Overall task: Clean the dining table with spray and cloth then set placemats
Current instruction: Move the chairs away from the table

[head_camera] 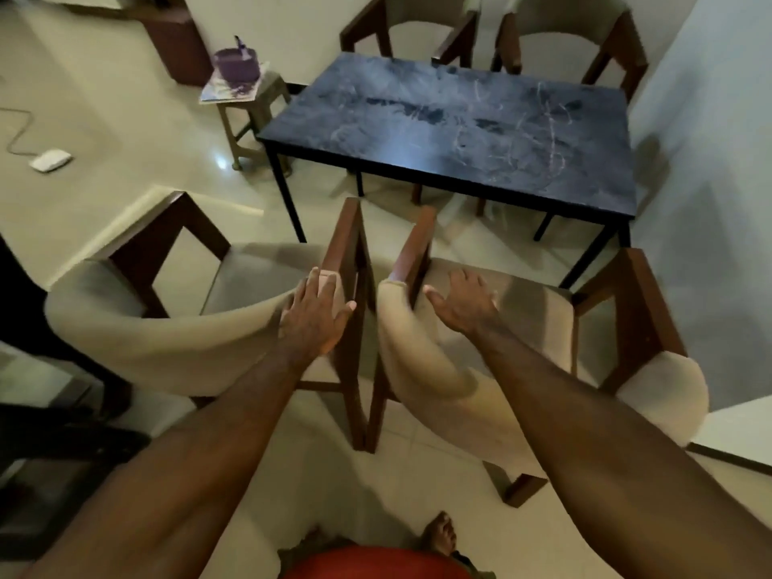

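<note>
The left hand (315, 315) lies flat on the curved cream backrest of the left chair (167, 328), fingers straight and slightly spread, its grip open, with the thumb pointing toward the chair's brown wooden arm frame. The right hand (463, 302) is open too, fingers loosely extended; it is over the backrest edge and seat of the right chair (480, 369), though whether it touches the upholstery or hovers just above is hard to tell. Neither hand holds anything.

The two chairs stand side by side, their wooden frames almost meeting between the hands (motion blur softens the padding near the fingers). The left chair's far side runs out of clear view behind a dark shape at the left edge, and the person's body is cut off at the bottom, only a red garment and a bare foot (438, 534) showing.

The table (451, 123), dark and marbled with pale streaks across its top, stands beyond both hands, well apart from them, with two more chairs behind it. To its left a small stool (255, 114) carries a purple container (237, 62) on some papers; its contents cannot be made out.
</note>
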